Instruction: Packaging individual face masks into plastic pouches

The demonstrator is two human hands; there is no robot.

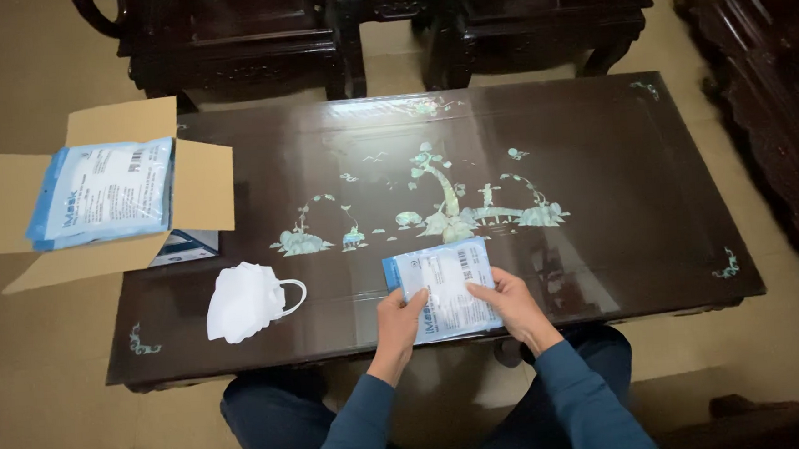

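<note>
On the near edge of the dark table [598, 196], just below the pale inlaid tree picture [444, 199] in its middle, a flat blue and white packet [441, 286] is held between both hands. The left hand [399, 314] grips the packet at its lower left side, with the thumb pressed on the front face and the other fingers hidden behind it. The right hand [511, 302] grips the right edge in the same way, the thumb lying across the white label; its other fingers I cannot see either. The packet is a little tilted, and its long axis runs from the person toward the tree picture, so the far end points away from the fingers and is free. Both hands are equally near to the packet, one at each long side. To the left of the tree picture and nearer to the person, a white folded mask [244, 301] lies on the table, well apart from the left hand, with its ear loop turned toward the packet. Further left of the tree picture, past the table's edge, an open cardboard box [201, 185] carries a larger blue and white bag [102, 193] on top.
</note>
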